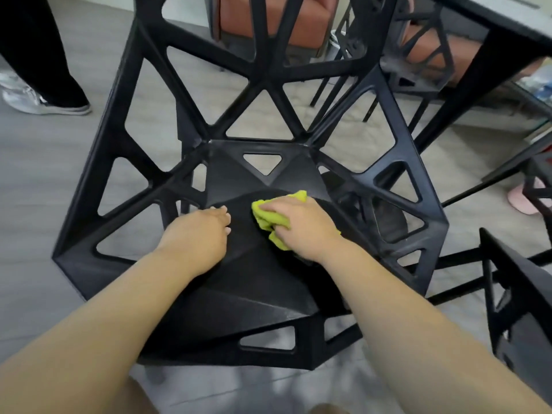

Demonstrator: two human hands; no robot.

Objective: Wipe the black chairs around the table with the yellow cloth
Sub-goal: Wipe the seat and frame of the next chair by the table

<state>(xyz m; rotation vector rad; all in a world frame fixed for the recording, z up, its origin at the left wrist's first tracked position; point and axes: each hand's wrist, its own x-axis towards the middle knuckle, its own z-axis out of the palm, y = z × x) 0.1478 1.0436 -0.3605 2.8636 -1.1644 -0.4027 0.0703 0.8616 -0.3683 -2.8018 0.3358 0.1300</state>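
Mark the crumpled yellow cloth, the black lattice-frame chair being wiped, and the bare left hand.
Crumpled yellow cloth (264,220): head view, fold near its left edge.
Black lattice-frame chair (254,276): head view, bare seat surface.
Bare left hand (197,234): head view, back of the hand.

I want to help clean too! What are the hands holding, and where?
The right hand grips the bunched yellow cloth from on top. The left hand holds nothing, resting on the black chair.

Chair struts (185,94) around the open seat (239,264)
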